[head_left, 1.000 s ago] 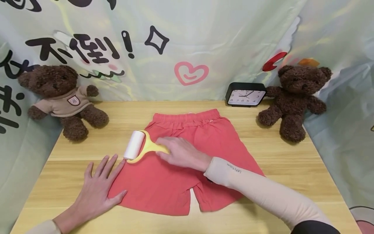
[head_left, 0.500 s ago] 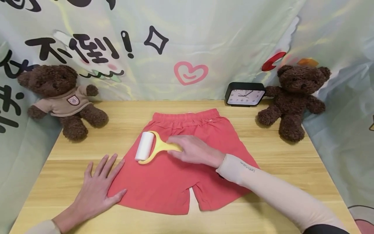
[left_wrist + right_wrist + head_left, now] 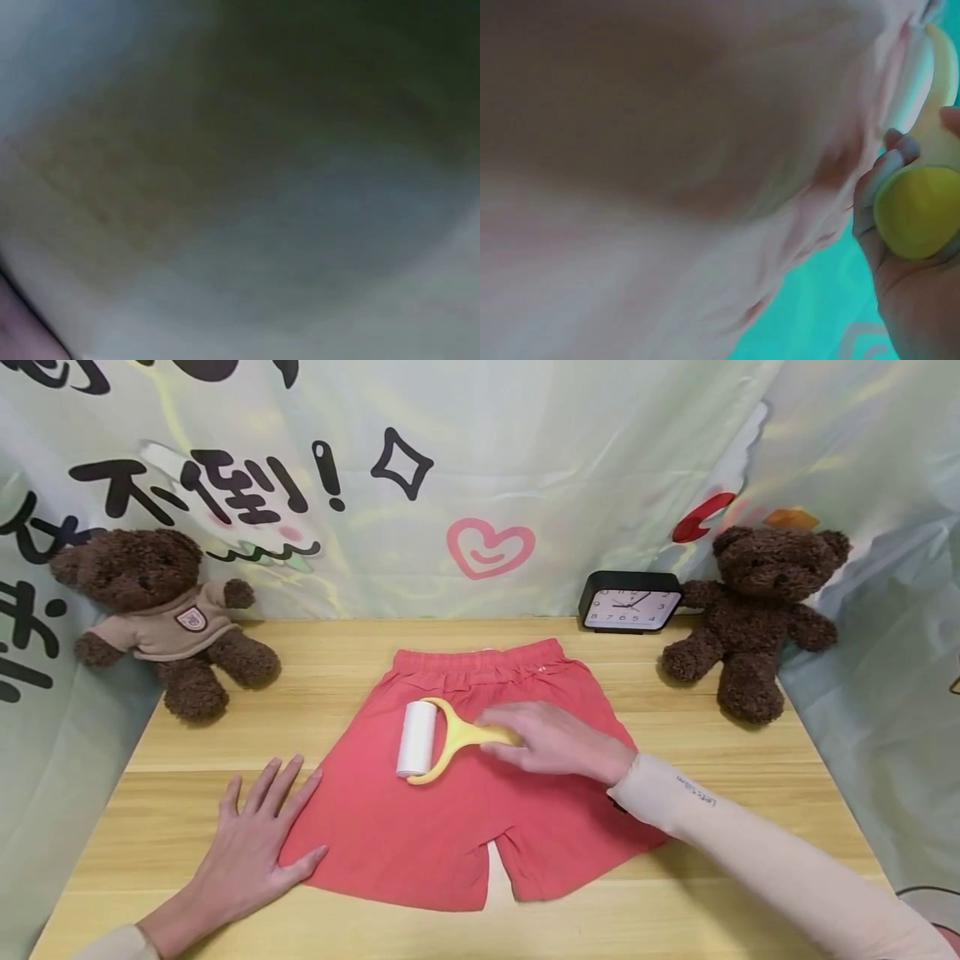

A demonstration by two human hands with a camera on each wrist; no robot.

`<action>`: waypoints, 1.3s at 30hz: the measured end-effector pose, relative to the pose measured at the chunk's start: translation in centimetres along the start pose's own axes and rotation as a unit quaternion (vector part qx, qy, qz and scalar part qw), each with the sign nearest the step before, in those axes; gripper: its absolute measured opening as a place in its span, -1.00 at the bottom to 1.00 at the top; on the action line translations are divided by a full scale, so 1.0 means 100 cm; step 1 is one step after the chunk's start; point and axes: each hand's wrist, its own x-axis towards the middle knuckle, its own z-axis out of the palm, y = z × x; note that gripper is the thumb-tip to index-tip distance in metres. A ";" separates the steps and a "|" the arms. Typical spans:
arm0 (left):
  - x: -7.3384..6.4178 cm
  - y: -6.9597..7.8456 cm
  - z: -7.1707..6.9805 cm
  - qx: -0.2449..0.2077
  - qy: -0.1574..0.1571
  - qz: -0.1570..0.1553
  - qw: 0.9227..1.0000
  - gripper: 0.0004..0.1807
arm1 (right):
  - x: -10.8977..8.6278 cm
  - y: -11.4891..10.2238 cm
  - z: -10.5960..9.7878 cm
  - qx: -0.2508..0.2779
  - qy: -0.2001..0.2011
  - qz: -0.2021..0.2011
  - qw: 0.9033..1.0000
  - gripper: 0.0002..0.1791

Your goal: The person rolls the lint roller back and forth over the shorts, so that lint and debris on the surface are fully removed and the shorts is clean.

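Note:
Red shorts point(image 3: 420, 835) lie flat on the wooden table, waistband toward the back. My right hand point(image 3: 551, 739) grips the yellow handle of a lint roller point(image 3: 417, 739), whose white roll lies over the upper middle of the shorts. In the right wrist view the fingers curl round the lint roller's handle point(image 3: 922, 214), and its roll is partly hidden. My left hand point(image 3: 251, 852) rests with fingers spread at the left leg's edge, thumb and forefinger on the cloth. The left wrist view is blurred and dark, with only a bit of skin at its lower left corner.
A brown teddy bear in a beige top point(image 3: 168, 618) sits at the back left of the table point(image 3: 750, 810). Another brown teddy bear point(image 3: 757, 627) sits at the back right, beside a black clock point(image 3: 630, 602). A printed curtain point(image 3: 585, 460) hangs behind.
My right hand has drawn the lint roller rightward, from the shorts' left edge to their upper middle. The left hand and the shorts stay in place.

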 end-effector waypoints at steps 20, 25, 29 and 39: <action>0.000 0.001 0.000 0.005 -0.007 -0.002 1.000 0.07 | -0.075 0.049 -0.051 -0.021 -0.010 0.028 0.999 -0.65; 0.000 0.001 0.000 0.006 -0.005 -0.001 1.000 0.06 | -0.094 0.059 -0.063 -0.030 -0.003 0.026 0.999 -0.67; -0.001 0.001 -0.001 0.007 -0.003 0.000 1.000 0.05 | -0.107 0.064 -0.072 -0.037 -0.006 0.028 0.999 -0.72; -0.001 0.002 0.000 0.005 -0.008 -0.003 1.000 0.06 | -0.142 0.078 -0.095 -0.018 -0.022 0.065 0.997 -0.73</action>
